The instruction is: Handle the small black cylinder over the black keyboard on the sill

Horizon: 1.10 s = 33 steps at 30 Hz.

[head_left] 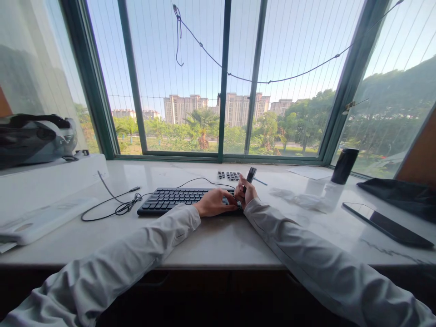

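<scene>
Head view: the keyboard [185,200] lies flat on the pale desk [218,240], below the middle of the window [225,77]; the left hand [214,203] rests on the keyboard's right end, fingers curled down onto the keys, holding nothing that shows; the right hand [245,193] is just right of the keyboard's right end, its fingers closed around a small dark tool [251,174] that sticks up and away from the palm; what the tool is cannot be told at this size. Behind the keyboard's right end sits a small block of loose keys [229,175]; left of the keyboard a cable [117,205] coils on the desk; well right of the keyboard stand a dark cup [344,165] and a flat tablet [386,223]; far left of the keyboard a bag [36,138] sits on a white box.

To work on the keys well, I judge the left hand should press the keyboard still while the right keeps the tool's tip low and square to one key; lift gently, so nothing springs off across the desk.
</scene>
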Motion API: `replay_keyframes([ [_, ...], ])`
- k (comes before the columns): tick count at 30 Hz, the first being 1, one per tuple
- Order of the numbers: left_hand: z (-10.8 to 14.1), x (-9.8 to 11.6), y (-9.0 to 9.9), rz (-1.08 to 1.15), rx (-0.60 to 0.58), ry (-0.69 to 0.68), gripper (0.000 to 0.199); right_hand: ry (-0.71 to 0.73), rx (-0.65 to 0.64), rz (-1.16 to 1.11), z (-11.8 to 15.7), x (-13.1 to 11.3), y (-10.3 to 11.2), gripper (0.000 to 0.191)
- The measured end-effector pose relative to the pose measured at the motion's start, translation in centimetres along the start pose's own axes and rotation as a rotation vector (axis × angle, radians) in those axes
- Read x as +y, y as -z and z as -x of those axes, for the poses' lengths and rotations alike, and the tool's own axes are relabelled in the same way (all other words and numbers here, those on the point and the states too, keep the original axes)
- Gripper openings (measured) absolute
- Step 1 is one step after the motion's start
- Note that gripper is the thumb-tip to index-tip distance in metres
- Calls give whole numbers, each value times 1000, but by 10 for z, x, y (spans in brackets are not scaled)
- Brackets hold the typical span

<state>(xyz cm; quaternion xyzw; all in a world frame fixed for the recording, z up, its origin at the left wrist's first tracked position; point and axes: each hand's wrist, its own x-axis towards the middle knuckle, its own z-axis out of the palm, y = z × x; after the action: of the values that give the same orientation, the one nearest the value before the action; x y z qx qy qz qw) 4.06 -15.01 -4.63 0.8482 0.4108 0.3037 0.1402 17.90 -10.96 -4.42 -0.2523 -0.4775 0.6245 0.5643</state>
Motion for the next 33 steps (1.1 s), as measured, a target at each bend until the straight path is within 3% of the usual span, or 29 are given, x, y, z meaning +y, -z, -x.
replay_keyframes([
  [10,-1,-3,5,14,-64,37,33,-49,-77,6,3,-2,1,52],
  [18,-1,-2,2,-45,-20,57,37,106,-91,57,7,8,4,56],
  [23,0,-4,1,-45,1,48,38,244,-92,213,8,11,6,52],
  [28,1,-5,1,-19,18,14,34,266,-102,264,8,10,6,51],
  [33,0,-4,1,-9,18,45,34,349,-216,459,13,5,9,49],
])
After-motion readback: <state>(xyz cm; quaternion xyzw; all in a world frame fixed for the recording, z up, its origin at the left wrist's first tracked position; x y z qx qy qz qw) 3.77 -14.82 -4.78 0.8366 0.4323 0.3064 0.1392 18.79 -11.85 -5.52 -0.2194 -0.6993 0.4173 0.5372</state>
